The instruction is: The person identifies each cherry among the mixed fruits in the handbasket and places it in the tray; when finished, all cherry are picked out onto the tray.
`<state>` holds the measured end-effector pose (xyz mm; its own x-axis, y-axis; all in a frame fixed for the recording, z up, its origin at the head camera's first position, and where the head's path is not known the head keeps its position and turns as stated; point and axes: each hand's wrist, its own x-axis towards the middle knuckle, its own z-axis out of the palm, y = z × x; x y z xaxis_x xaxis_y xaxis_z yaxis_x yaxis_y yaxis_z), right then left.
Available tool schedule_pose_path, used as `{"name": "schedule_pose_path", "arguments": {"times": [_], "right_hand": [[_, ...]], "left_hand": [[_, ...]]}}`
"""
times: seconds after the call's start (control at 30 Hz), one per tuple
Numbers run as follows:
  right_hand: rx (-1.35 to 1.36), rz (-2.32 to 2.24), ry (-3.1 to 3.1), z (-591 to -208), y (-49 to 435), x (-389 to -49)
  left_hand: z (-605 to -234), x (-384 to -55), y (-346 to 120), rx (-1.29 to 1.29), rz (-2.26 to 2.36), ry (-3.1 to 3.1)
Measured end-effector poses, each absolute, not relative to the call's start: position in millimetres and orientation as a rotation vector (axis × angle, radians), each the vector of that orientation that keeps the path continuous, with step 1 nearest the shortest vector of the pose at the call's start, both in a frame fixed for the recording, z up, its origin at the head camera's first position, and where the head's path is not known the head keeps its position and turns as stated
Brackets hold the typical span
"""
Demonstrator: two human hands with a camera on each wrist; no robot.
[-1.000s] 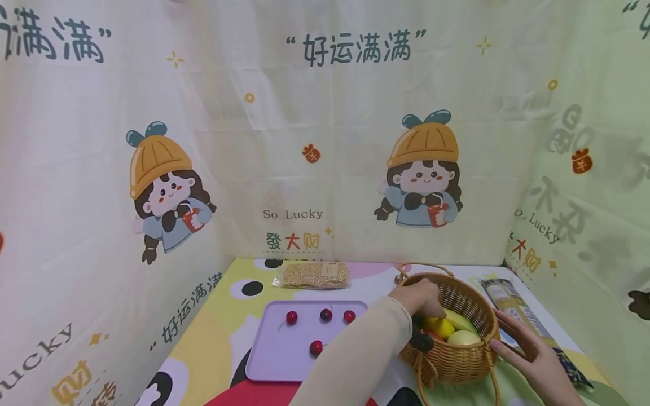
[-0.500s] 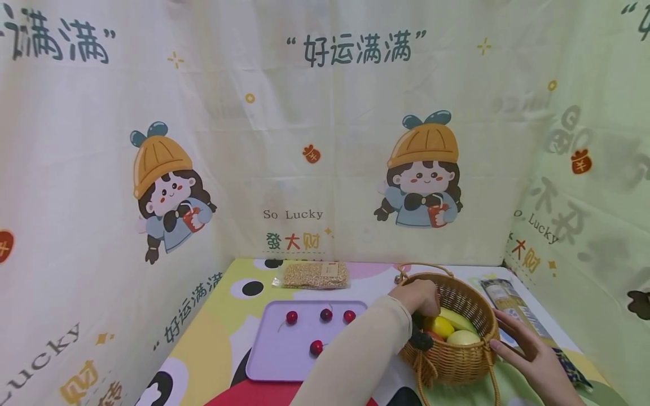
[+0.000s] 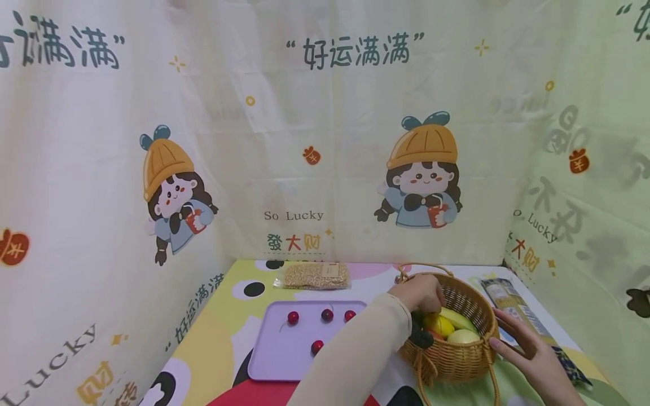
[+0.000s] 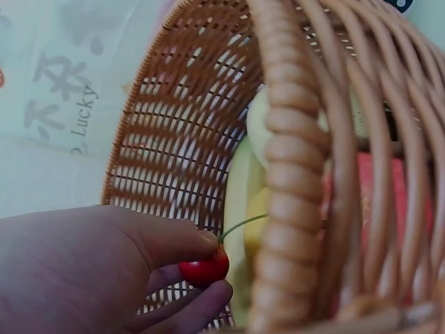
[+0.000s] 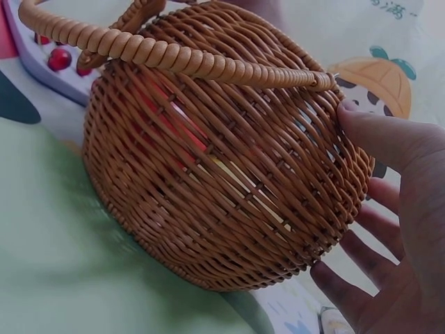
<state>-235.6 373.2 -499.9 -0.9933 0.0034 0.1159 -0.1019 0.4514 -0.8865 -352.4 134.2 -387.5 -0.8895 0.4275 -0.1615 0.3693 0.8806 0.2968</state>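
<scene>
My left hand [image 3: 420,293] reaches over the rim into a round wicker basket [image 3: 452,366]. In the left wrist view, thumb and fingers pinch a red cherry [image 4: 206,270] with a green stem, close to the basket's inner wall. Within the basket lie a yellow lemon-like fruit [image 3: 439,325], a banana [image 3: 457,319], a pale round fruit [image 3: 463,337] and something red [image 4: 381,202] seen through the weave. My right hand [image 3: 533,355] rests on the basket's right side, thumb near the rim and fingers spread along the outer wall [image 5: 229,188].
Left of the basket, a lilac tray [image 3: 274,363] bears several cherries [image 3: 293,318], partly behind my left sleeve [image 3: 355,355]. A bag of grains [image 3: 316,276] lies at the back. A long printed packet [image 3: 518,307] lies right of the basket. Printed curtains [image 3: 355,169] enclose the table.
My left hand has drawn back slightly inside the basket, showing more of the yellow fruit. My right hand stays at the basket's side. The head view has shifted a little.
</scene>
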Motion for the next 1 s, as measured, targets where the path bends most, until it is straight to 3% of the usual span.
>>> {"name": "schedule_pose_path", "arguments": {"times": [0.37,1.0], "right_hand": [[0.150,1.614,-2.519,-505,374,-236],[0.123,1.579,-2.536,-505,373,-239]], "left_hand": [[-385,-353,120,0.876,0.609,2.736],[-386,-327,48,1.035,1.156,2.488]]}}
